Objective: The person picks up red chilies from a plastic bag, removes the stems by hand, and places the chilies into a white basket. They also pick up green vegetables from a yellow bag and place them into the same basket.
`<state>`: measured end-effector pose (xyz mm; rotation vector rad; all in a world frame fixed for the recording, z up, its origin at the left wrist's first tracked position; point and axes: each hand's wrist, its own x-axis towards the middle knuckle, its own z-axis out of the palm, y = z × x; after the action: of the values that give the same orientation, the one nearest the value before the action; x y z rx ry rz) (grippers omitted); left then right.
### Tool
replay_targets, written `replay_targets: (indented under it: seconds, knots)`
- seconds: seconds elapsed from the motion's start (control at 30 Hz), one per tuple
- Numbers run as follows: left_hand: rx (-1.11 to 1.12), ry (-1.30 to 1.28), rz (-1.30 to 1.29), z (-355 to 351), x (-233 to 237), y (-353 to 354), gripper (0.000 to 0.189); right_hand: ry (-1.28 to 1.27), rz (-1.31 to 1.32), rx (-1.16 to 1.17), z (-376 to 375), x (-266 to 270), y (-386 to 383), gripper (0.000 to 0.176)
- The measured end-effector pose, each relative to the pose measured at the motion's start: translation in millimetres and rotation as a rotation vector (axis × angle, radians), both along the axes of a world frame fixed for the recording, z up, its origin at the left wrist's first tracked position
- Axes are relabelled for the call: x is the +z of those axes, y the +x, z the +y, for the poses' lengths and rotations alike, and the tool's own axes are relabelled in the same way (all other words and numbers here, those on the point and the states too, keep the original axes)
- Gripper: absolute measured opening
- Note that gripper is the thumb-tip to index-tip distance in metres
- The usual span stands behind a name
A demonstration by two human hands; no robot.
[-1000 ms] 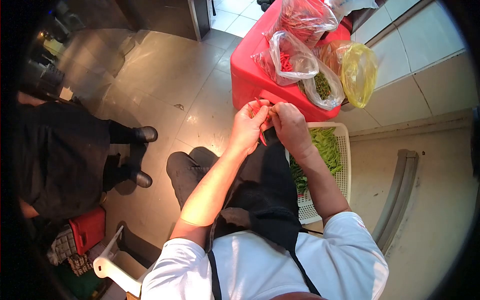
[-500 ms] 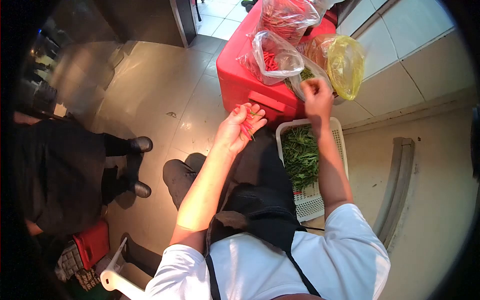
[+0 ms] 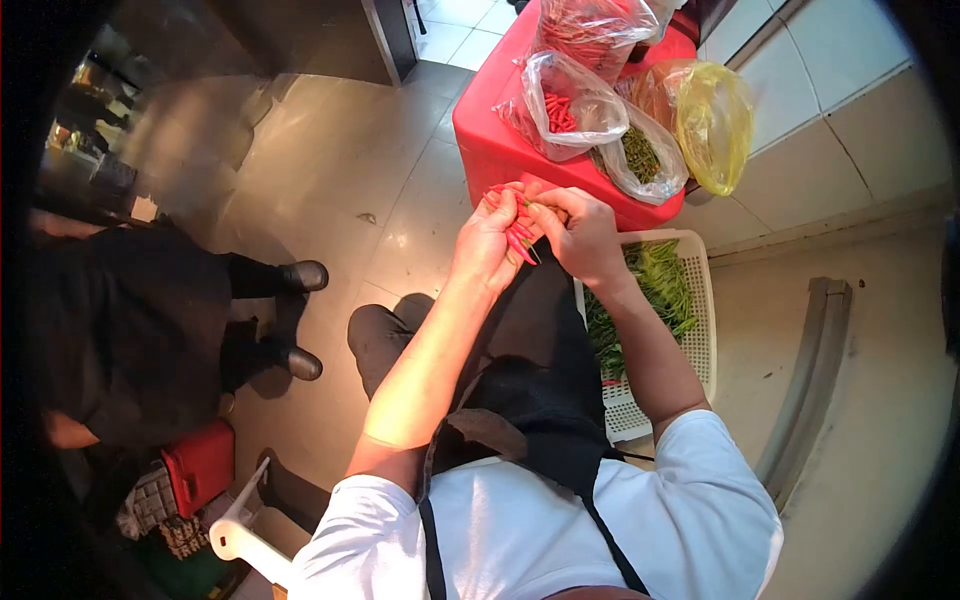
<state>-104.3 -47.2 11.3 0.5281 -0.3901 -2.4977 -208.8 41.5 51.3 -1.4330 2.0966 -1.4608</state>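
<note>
Several red chilies [image 3: 520, 240] lie in my left hand [image 3: 487, 243], its fingers curled round them. My right hand [image 3: 582, 238] meets it at the fingertips, pinching a green chili stem. Beyond the hands, a clear bag of red chilies [image 3: 562, 113] stands on the red box [image 3: 485, 125]. Beside that bag is a clear bag of green stems [image 3: 640, 158]. Under my right forearm, a white basket [image 3: 703, 330] holds green leafy vegetables [image 3: 655, 290].
A yellow bag [image 3: 715, 125] and another bag of red chilies [image 3: 600, 30] are on the red box. At the left stands a person in dark clothes [image 3: 130, 335]. A red container [image 3: 200, 465] and a white chair part [image 3: 235, 540] are at lower left.
My right hand has moved from above the bag of stems back to my left hand, and its fingers now pinch at a chili there. The view has shifted slightly.
</note>
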Motion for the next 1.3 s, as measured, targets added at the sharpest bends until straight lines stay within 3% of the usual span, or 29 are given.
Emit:
replay_targets:
  seconds: [0.43, 0.53, 0.73, 0.87, 0.93, 1.03, 1.1, 1.2, 1.3]
  knots:
    - [0.03, -0.081, -0.056, 3, 4, 0, 0.02, 0.071, -0.009, -0.053, 6, 10, 2, 0.014]
    - [0.017, -0.093, -0.091, 1, 5, 0, 0.02, 0.075, -0.397, 0.025, 6, 4, 1, 0.014]
    - [0.021, 0.069, -0.062, -2, 4, -2, 0.02, -0.149, -0.686, 0.252, 8, -9, -15, 0.014]
    - [0.024, 0.108, -0.042, -7, -1, -6, 0.019, 0.064, 0.118, -0.337, 22, 9, -69, 0.014]
    - [0.015, 0.097, -0.035, -6, -2, -3, 0.019, 0.067, 0.351, -0.405, 19, 3, -106, 0.015]
    - [-0.006, 0.06, -0.006, -7, 4, -10, 0.019, 0.011, 0.351, -0.401, 18, 6, -107, 0.024]
    - [-0.006, 0.059, -0.025, -4, 2, -12, 0.019, -0.082, -0.209, -0.125, 13, 2, -78, 0.035]
    - [-0.01, 0.01, -0.002, 1, -2, -19, 0.018, -0.023, -0.203, 0.1, 9, 11, -21, 0.044]
    - [-0.018, -0.027, -0.015, 1, -3, -18, 0.018, -0.033, -0.028, 0.062, 2, 10, -5, 0.04]
